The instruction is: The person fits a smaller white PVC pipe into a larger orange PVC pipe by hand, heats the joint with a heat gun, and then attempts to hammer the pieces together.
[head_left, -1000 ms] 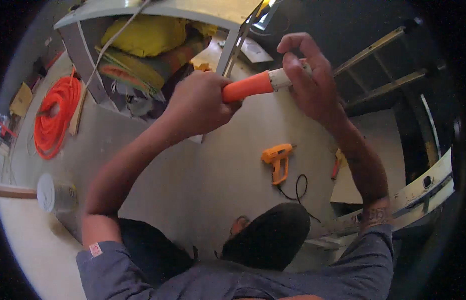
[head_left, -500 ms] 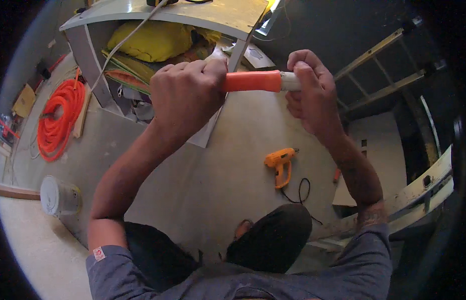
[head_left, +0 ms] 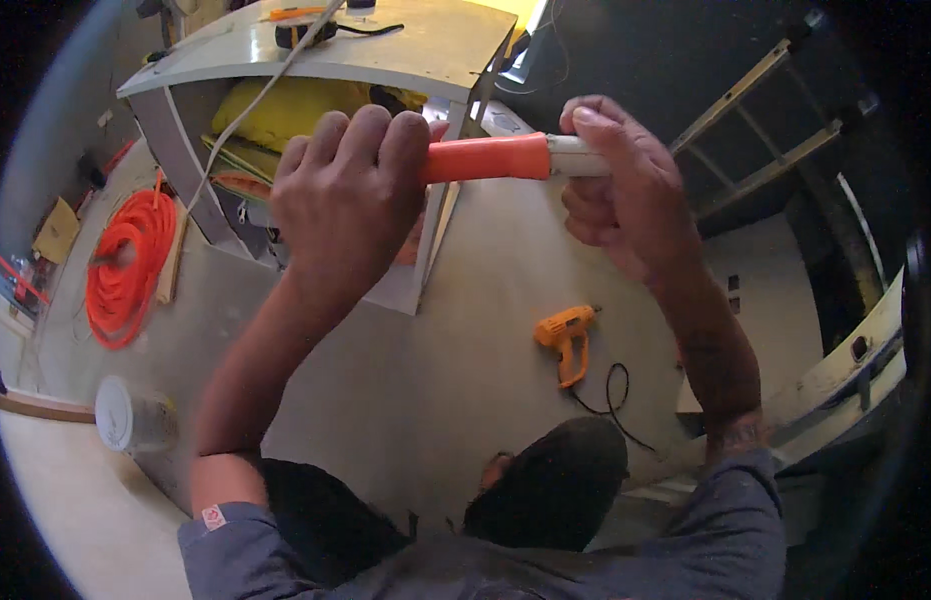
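Observation:
My left hand (head_left: 350,195) is wrapped round an orange plastic pipe (head_left: 485,158), held level in front of me. Its right end looks slightly flared and sits around the end of a white pipe (head_left: 575,156). The white pipe is gripped by my right hand (head_left: 625,180), thumb on top and fingers curled below. How far one pipe reaches inside the other is hidden. Beneath my right hand, on the floor, lies a yellow-orange heat gun (head_left: 565,340) with a black cord.
A white cabinet (head_left: 385,60) stands ahead, a yellow sack (head_left: 295,108) on its shelf and a tape measure (head_left: 303,36) on top. Coiled orange pipe (head_left: 130,265) and a white bucket (head_left: 133,413) are at left. A ladder (head_left: 765,120) leans at right.
My view has tipped up slightly, showing more of the cabinet top. My left hand has shifted a little left along with the orange pipe, and more of the white pipe shows.

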Tool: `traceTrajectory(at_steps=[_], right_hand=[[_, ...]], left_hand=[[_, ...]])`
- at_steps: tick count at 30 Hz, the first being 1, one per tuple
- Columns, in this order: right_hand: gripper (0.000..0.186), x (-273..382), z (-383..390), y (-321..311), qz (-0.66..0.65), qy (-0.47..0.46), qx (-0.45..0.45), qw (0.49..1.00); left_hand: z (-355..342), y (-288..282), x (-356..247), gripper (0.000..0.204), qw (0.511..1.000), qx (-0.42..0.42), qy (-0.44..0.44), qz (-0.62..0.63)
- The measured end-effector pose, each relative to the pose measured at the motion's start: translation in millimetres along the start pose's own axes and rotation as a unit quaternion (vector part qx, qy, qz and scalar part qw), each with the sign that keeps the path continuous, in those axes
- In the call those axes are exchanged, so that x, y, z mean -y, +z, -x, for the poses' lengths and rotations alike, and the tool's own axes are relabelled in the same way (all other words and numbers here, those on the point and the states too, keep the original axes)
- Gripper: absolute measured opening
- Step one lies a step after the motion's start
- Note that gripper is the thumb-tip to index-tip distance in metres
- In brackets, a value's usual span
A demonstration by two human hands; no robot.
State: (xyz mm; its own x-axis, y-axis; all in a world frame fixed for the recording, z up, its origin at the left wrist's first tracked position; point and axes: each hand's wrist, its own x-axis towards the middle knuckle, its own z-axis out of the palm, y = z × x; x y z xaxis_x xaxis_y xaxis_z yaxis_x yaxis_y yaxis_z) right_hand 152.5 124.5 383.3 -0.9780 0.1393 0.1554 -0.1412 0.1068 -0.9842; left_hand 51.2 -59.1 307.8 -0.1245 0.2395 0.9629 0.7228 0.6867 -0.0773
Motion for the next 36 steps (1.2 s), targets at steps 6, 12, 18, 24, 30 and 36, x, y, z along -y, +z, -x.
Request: traceTrajectory(at_steps=[6,12,18,24,30,36], right_hand=[[0.016,-11,-2,0,-0.099,0.158,0.014,0.982],[0.011,-41,9,4,-0.03,0.074,-0.054,0.995],[0.014,-52,20,1,0.092,-0.118,-0.08,0.986],[0.01,-55,17,-12,0.235,-0.315,-0.09,0.915],[0.007,-49,9,-18,0.323,-0.44,-0.064,0.836],[0.007,-43,0,-16,0.374,-0.484,-0.021,0.791]], left_hand=[[18,11,2,0.032,0.998,0.0,0.042,-0.045],[23,3,-10,0.024,0.997,0.051,0.035,-0.041],[24,1,-19,0.009,0.998,0.056,0.0,0.034],[20,2,-29,0.007,0.992,0.084,-0.049,0.084],[21,2,-33,0.009,0.968,0.189,-0.116,0.119],[27,10,-25,0.012,0.946,0.222,-0.137,0.193]])
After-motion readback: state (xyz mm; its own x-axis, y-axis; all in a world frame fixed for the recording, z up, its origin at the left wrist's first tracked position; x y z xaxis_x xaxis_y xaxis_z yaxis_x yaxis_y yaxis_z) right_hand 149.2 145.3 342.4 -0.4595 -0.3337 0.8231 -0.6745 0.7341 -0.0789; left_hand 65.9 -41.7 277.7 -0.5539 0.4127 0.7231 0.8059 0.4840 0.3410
